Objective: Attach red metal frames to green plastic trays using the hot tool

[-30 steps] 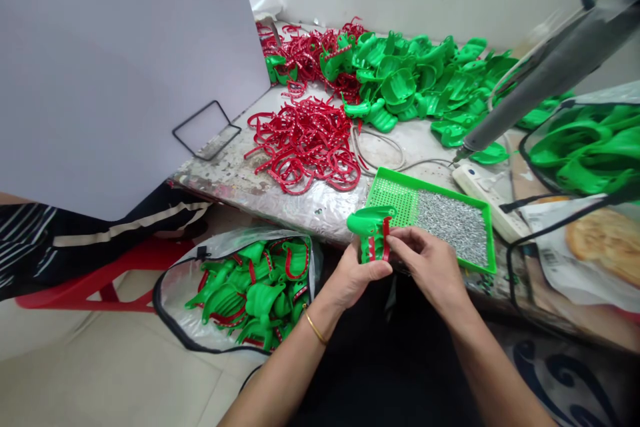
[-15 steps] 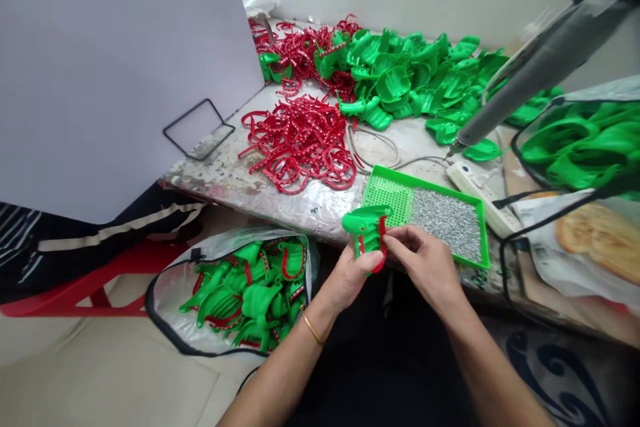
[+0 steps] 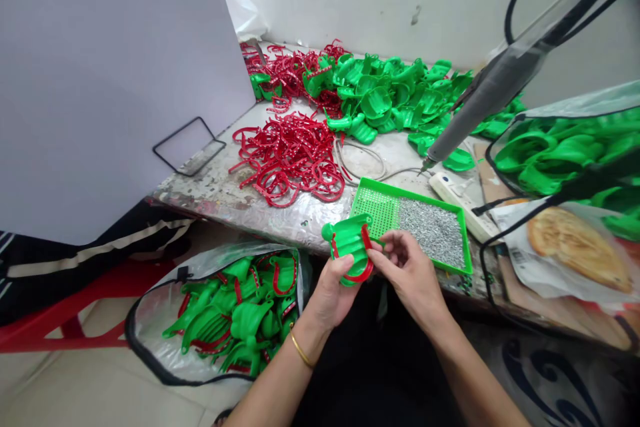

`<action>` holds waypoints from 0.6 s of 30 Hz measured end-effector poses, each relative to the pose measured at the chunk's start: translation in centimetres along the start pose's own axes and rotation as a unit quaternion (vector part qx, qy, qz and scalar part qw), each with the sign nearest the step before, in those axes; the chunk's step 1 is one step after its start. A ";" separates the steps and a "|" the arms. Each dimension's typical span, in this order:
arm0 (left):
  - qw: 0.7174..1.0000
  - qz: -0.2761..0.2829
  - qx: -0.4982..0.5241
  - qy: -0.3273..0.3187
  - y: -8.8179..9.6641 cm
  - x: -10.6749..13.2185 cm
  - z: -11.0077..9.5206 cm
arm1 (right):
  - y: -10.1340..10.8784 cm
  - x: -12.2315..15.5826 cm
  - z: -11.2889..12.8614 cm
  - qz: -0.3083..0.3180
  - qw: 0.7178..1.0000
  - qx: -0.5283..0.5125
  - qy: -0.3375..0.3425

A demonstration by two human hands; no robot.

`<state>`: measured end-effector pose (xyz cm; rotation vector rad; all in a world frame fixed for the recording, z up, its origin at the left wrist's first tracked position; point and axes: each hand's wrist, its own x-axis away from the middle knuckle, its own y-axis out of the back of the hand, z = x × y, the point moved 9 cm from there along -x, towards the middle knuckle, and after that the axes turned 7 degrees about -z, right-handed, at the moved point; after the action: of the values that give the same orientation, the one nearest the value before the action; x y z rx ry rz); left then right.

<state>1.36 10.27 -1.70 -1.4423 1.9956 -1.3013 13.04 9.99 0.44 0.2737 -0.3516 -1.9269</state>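
Note:
A curved green plastic piece (image 3: 349, 238) with a U-shaped red strip (image 3: 361, 275) along its edge is held just in front of the table. My left hand (image 3: 329, 297) is closed on its left and lower side, thumb over the front. My right hand (image 3: 414, 273) is closed too, thumb and forefinger at the right arm of the red strip, the other fingers curled. Whether a small screw sits in those fingers is hidden. Just beyond the hands lies a green tray (image 3: 469, 253), its right part covered with small silvery screws (image 3: 433, 227).
An electric screwdriver (image 3: 475, 103) hangs over the tray, near a power strip (image 3: 463, 207). Red strips (image 3: 290, 153) and green pieces (image 3: 390, 93) lie heaped behind. A bag (image 3: 150, 327) of joined pieces stands lower left; another bag (image 3: 575, 140) and wrapped bread (image 3: 575, 247) are right.
The green piece has turned so its ribbed inner face and the U of the red strip show more fully. My right fingers stay at the strip. The view has shifted slightly.

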 end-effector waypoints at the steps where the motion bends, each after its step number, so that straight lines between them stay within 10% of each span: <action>1: 1.000 0.000 0.003 0.000 0.1 0.1 -0.1 | -0.2 0.1 0.1 0.012 1.000 -0.014 -0.004; 5: 0.999 0.028 0.017 0.026 -0.1 0.7 0.1 | 3.0 -1.0 2.1 -0.096 0.994 -0.035 0.047; 9: 0.993 0.078 0.030 0.086 -1.0 1.6 2.5 | 9.8 -3.9 5.5 -0.328 0.916 -0.074 0.220; 18: 0.980 0.098 0.050 0.164 -1.6 2.0 6.0 | 10.9 -15.8 8.3 -0.258 0.924 -0.073 0.272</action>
<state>5.68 5.59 -2.99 -1.0071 2.1720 -1.6054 25.36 21.80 12.60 0.8464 0.2630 -2.2670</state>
